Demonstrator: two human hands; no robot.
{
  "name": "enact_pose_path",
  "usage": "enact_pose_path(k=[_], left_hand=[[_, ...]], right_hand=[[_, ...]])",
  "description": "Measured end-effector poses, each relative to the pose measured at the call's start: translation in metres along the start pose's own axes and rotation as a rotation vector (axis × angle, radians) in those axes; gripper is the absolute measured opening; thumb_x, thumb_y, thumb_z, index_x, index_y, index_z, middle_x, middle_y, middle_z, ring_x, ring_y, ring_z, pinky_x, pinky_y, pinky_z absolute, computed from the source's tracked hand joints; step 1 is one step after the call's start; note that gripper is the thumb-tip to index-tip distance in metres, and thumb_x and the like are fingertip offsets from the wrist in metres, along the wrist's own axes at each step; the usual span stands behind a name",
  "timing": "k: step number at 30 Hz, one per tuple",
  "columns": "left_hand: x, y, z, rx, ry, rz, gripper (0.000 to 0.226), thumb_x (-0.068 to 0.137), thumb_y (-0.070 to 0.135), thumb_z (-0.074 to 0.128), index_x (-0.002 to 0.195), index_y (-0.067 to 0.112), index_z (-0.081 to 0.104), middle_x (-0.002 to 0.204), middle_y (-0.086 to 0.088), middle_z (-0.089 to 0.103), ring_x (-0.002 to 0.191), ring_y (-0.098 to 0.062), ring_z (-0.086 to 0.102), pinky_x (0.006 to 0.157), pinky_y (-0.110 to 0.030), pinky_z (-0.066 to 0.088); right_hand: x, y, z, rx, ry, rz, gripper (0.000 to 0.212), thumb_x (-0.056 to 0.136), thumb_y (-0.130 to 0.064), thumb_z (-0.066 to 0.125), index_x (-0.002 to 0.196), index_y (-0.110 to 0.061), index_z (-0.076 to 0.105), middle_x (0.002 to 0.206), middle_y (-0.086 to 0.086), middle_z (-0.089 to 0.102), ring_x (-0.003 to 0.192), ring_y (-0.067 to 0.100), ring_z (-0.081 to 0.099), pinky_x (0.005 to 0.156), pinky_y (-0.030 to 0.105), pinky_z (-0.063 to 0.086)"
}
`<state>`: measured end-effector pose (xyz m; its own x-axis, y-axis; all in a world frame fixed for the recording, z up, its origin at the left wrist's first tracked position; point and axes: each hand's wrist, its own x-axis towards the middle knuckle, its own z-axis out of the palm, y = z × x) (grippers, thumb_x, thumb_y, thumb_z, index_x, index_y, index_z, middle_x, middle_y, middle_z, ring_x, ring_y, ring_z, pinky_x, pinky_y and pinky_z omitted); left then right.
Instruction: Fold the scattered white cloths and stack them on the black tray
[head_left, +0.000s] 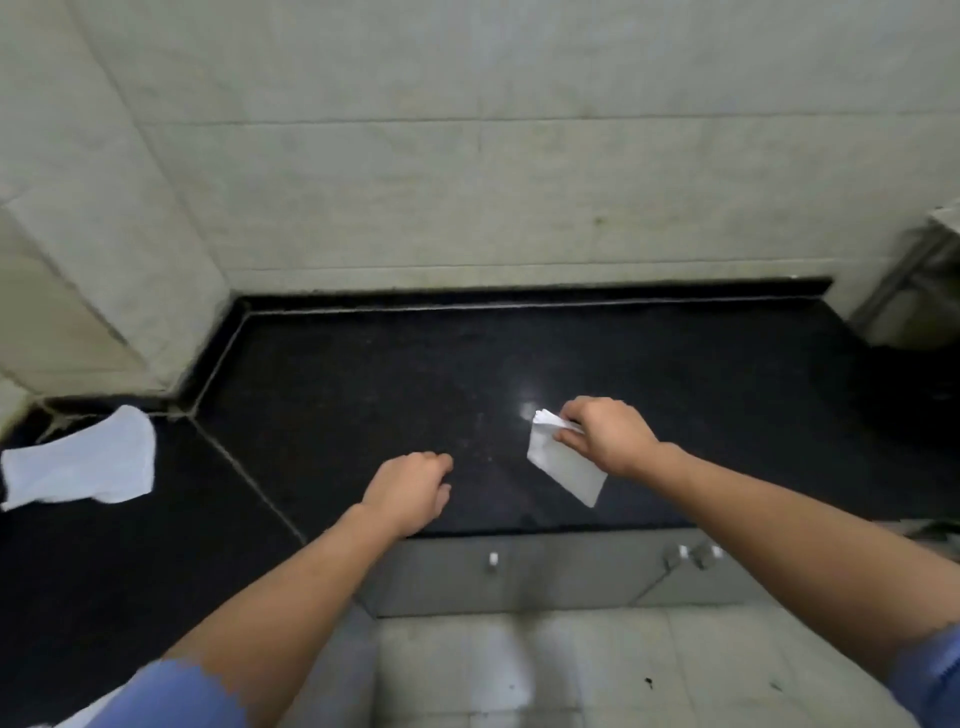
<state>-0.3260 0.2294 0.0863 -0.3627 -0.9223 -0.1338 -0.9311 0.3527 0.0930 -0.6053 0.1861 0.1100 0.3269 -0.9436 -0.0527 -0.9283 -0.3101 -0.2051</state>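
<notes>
Two bare forearms reach forward from blue sleeves (171, 691) at the bottom corners, above a pale tiled floor (519, 670). Just beyond the floor is a grey cabinet front (571, 577) with small metal knobs (493, 559), set under the front edge of a polished black stone bench (363, 395).

The left hand (410, 488) hovers over the front edge of the bench, palm down. Its fingers (436, 460) are loosely curled and hold nothing.

A little farther in and to the right, the right hand (605, 436) holds a folded white cloth (566, 465). The thumb and fingers (571, 413) pinch the cloth at its upper end, and the rest of the narrow folded rectangle slants down toward the front edge. Whether its lower corner touches the bench cannot be told.

Well apart, at the far left, a second white cloth (83, 462) lies loose and rumpled on the bench, not folded.

Behind the bench rises a wall of pale tiles (467, 156), which angles forward on the left. At the far right edge a pale, blurred object (930, 270) stands by the wall, too unclear to name.
</notes>
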Motion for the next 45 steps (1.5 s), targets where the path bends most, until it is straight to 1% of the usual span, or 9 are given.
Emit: enact_pose_path(k=[10, 20, 24, 29, 32, 34, 38, 41, 45], left_hand=[[0.144, 0.279, 0.006, -0.046, -0.017, 0.321, 0.026, 0.092, 0.033, 0.049, 0.112, 0.017, 0.055, 0.113, -0.005, 0.063, 0.102, -0.028, 0.059, 0.081, -0.039, 0.05], [0.275, 0.456, -0.007, 0.038, -0.055, 0.632, 0.025, 0.092, 0.034, 0.047, 0.111, 0.019, 0.054, 0.114, -0.004, 0.063, 0.103, -0.028, 0.059, 0.081, -0.039, 0.048], [0.342, 0.524, -0.012, 0.031, -0.038, 0.726, 0.026, 0.093, 0.033, 0.047, 0.114, 0.019, 0.055, 0.115, -0.003, 0.063, 0.103, -0.026, 0.059, 0.08, -0.038, 0.048], [0.422, 0.601, -0.039, 0.003, -0.004, 0.827, 0.028, 0.094, 0.034, 0.047, 0.116, 0.02, 0.056, 0.114, -0.002, 0.063, 0.102, -0.025, 0.059, 0.079, -0.037, 0.048], [0.454, 0.639, -0.063, -0.022, 0.032, 0.885, 0.022, 0.093, 0.032, 0.048, 0.108, 0.019, 0.057, 0.109, -0.004, 0.064, 0.101, -0.027, 0.059, 0.076, -0.037, 0.047], [0.471, 0.661, -0.072, -0.031, 0.037, 0.921, 0.016, 0.093, 0.032, 0.048, 0.1, 0.02, 0.055, 0.104, -0.003, 0.064, 0.098, -0.026, 0.059, 0.071, -0.035, 0.044], [0.509, 0.697, -0.088, -0.063, 0.056, 0.923, 0.013, 0.094, 0.031, 0.048, 0.098, 0.02, 0.053, 0.1, -0.002, 0.062, 0.093, -0.025, 0.058, 0.064, -0.033, 0.04], [0.535, 0.721, -0.096, -0.069, 0.09, 0.89, 0.018, 0.092, 0.03, 0.049, 0.103, 0.018, 0.057, 0.102, -0.002, 0.063, 0.095, -0.025, 0.059, 0.07, -0.035, 0.045], [0.572, 0.754, -0.099, -0.105, 0.127, 0.813, 0.018, 0.089, 0.026, 0.05, 0.098, 0.014, 0.06, 0.096, -0.004, 0.064, 0.09, -0.026, 0.06, 0.072, -0.039, 0.05]], right_hand=[[-0.155, 0.264, -0.066, -0.036, 0.1, 0.325, 0.023, 0.093, -0.044, 0.051, 0.101, -0.025, 0.059, 0.103, -0.003, 0.061, 0.094, 0.025, 0.059, 0.073, 0.037, 0.047], [-0.241, 0.439, -0.104, -0.018, 0.202, 0.606, 0.026, 0.093, -0.045, 0.052, 0.099, -0.021, 0.059, 0.101, -0.001, 0.061, 0.095, 0.026, 0.058, 0.069, 0.037, 0.045], [-0.249, 0.507, -0.131, -0.035, 0.236, 0.66, 0.027, 0.094, -0.044, 0.052, 0.098, -0.019, 0.06, 0.098, -0.001, 0.061, 0.09, 0.024, 0.058, 0.07, 0.039, 0.048], [-0.248, 0.58, -0.19, -0.076, 0.28, 0.726, 0.026, 0.094, -0.043, 0.052, 0.088, -0.019, 0.053, 0.087, -0.003, 0.054, 0.084, 0.024, 0.055, 0.062, 0.036, 0.042], [-0.245, 0.614, -0.228, -0.101, 0.353, 0.761, 0.027, 0.093, -0.041, 0.055, 0.08, -0.018, 0.051, 0.08, -0.002, 0.052, 0.079, 0.024, 0.053, 0.06, 0.037, 0.04], [-0.242, 0.64, -0.25, -0.105, 0.385, 0.77, 0.025, 0.091, -0.041, 0.056, 0.077, -0.023, 0.048, 0.078, -0.004, 0.052, 0.079, 0.024, 0.055, 0.062, 0.037, 0.044], [-0.227, 0.699, -0.289, -0.129, 0.427, 0.784, 0.017, 0.091, -0.04, 0.056, 0.091, -0.023, 0.059, 0.092, 0.003, 0.065, 0.087, 0.027, 0.059, 0.07, 0.039, 0.049], [-0.212, 0.745, -0.31, -0.157, 0.406, 0.744, 0.017, 0.092, -0.038, 0.055, 0.098, -0.023, 0.061, 0.094, 0.001, 0.066, 0.088, 0.026, 0.058, 0.067, 0.036, 0.045], [-0.187, 0.81, -0.327, -0.121, 0.349, 0.676, 0.015, 0.093, -0.033, 0.053, 0.103, -0.027, 0.062, 0.1, -0.002, 0.065, 0.092, 0.023, 0.058, 0.068, 0.035, 0.043]])
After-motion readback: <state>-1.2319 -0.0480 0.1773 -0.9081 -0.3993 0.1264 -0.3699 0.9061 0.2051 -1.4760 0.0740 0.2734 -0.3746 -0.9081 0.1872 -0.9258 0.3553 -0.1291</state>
